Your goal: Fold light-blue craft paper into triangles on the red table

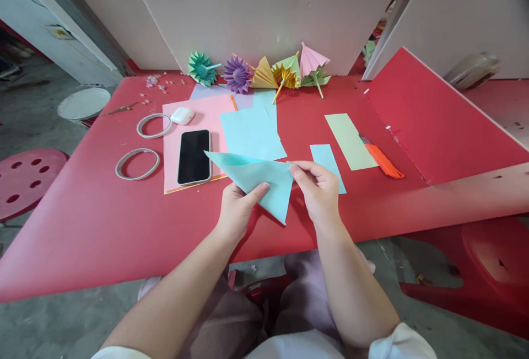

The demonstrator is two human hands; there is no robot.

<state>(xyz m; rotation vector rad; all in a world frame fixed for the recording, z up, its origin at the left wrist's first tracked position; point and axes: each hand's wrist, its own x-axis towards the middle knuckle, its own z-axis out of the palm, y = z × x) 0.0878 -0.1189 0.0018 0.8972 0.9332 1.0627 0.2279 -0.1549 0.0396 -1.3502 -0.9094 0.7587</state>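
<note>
Between my hands is a light blue sheet of paper (268, 182), folded over with its upper layers gaping at the left. My left hand (239, 204) grips its lower left side, thumb lying on top and fingers underneath. At the upper right corner, my right hand (317, 188) pinches the paper between thumb and fingertips. Just beyond it lies a larger blue sheet (250, 133). Right of my right hand are a narrow blue strip (328, 163), a pale green strip (350, 141) and an orange utility knife (383, 160).
A phone (194, 156) and a white earbud case (182, 116) rest on pink paper (171, 166). Two tape rolls (138, 164) lie to the left. Several folded paper umbrellas (237, 75) line the back. A red board (446, 122) leans at right; a stool (31, 182) stands left.
</note>
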